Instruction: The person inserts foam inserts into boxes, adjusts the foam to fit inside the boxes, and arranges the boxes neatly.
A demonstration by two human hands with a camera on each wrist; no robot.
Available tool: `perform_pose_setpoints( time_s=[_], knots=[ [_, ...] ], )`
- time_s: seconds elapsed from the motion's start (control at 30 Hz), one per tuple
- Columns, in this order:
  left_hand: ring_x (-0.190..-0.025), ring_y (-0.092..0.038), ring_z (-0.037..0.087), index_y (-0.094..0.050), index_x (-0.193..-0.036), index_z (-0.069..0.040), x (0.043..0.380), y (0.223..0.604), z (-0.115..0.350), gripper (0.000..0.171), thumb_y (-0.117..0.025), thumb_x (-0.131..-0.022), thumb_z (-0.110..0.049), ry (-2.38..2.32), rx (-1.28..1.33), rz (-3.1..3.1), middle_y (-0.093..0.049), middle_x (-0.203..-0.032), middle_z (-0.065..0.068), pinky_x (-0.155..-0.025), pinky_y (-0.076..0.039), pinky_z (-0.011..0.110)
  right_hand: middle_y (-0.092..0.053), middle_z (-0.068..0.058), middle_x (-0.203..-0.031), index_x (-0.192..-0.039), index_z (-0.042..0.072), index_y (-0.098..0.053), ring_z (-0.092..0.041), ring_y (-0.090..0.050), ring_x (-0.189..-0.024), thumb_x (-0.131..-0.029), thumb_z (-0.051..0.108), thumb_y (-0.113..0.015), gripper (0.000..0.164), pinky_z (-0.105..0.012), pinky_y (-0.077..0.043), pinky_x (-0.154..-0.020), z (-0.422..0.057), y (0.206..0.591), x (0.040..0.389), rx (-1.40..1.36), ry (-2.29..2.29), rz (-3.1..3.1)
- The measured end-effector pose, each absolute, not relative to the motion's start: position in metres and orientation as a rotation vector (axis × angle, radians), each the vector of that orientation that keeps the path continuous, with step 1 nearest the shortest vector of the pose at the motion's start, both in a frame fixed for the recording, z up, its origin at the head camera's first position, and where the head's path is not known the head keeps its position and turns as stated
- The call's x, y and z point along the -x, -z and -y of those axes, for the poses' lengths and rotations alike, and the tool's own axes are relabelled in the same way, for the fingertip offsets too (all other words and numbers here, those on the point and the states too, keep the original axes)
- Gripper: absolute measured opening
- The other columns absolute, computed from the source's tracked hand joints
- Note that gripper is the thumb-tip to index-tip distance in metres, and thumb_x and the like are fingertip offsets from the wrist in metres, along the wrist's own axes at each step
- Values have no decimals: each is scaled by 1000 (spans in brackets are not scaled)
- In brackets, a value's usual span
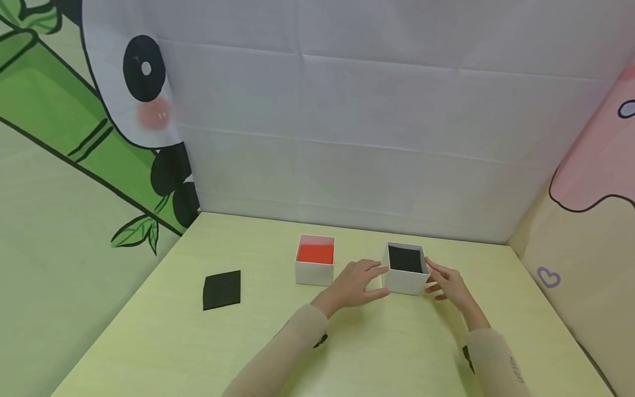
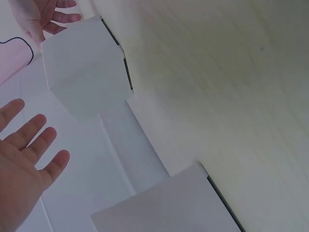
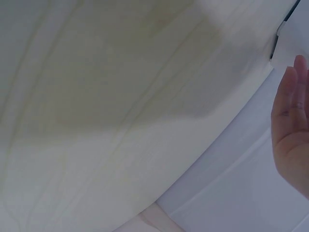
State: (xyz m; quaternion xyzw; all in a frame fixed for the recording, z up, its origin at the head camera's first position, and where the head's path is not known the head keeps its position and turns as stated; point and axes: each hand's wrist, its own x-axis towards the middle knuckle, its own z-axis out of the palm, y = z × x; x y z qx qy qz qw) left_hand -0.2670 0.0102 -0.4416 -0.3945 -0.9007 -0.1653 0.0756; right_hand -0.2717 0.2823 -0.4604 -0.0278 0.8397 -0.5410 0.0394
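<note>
A white open-topped box (image 1: 405, 283) with a flat black piece (image 1: 405, 259) in it stands between the two hands. My left hand (image 1: 354, 285) is at its left side, fingers spread and fairly straight; the left wrist view shows this hand (image 2: 29, 162) apart from the box (image 2: 87, 70). At the right side is my right hand (image 1: 450, 286), its fingertips at or very near the wall; contact is hard to tell. Its fingers look extended in the right wrist view, where the hand (image 3: 291, 121) is partly cut off. Neither hand grips anything.
A second white box (image 1: 315, 274), with a red piece (image 1: 315, 253) inside, stands left of the first, just beyond the left hand. A black square sheet (image 1: 221, 290) lies flat on the light table (image 1: 163, 353). A pale cloth wall (image 1: 347, 138) rises behind.
</note>
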Motion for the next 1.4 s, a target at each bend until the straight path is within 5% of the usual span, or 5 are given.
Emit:
perform_pose_setpoints(
  time_s=[1.4],
  knots=[
    [-115,-43,23,-56,-121,-11,224,452,85,46,-54,-87,-41,643,1039,2691,-51,-123,7,-94,-33,40,-60,-19,-88,-136,4,-31,-35,-62,-76,-96,24,-42,47,-41,-49,-58,-283,465,273,82,1646,-2577]
  ],
)
